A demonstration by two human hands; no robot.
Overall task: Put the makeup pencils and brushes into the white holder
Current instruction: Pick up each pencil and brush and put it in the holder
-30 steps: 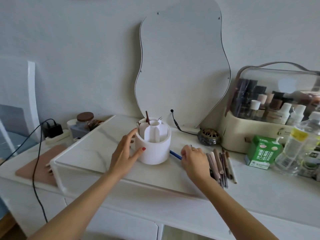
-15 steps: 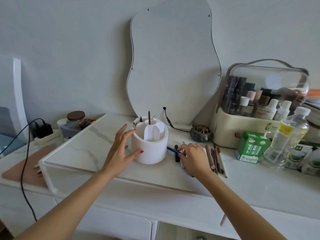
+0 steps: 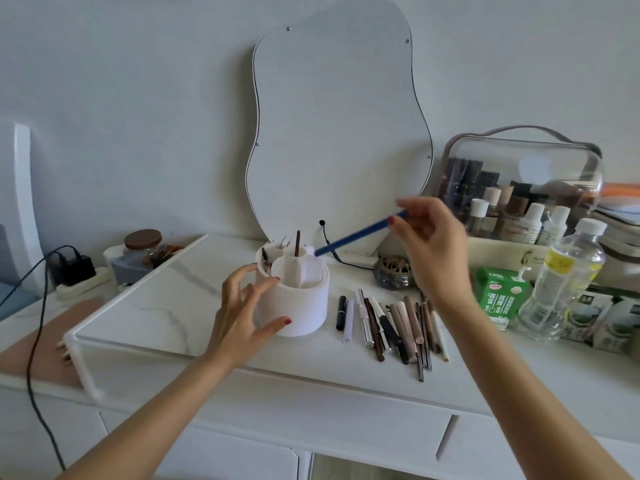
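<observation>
Right hand (image 3: pixel 429 244) pinched a blue pencil (image 3: pixel 360 234) above the holder (image 3: pixel 301 306) rim; left hand (image 3: pixel 242 313), fingers spread, cupped its side.

Little can be read. The cream base of the cosmetics case (image 3: pixel 502 247), at about two o'clock from the white holder (image 3: pixel 298 306), carries small lettering that starts "Ser"; the rest is hidden behind the clear water bottle (image 3: pixel 557 289). The green carton (image 3: pixel 498 296) at three o'clock bears white Chinese characters, too blurred to make out. A small bottle (image 3: pixel 519 230) inside the case has a dark word on its label, also unreadable.
</observation>
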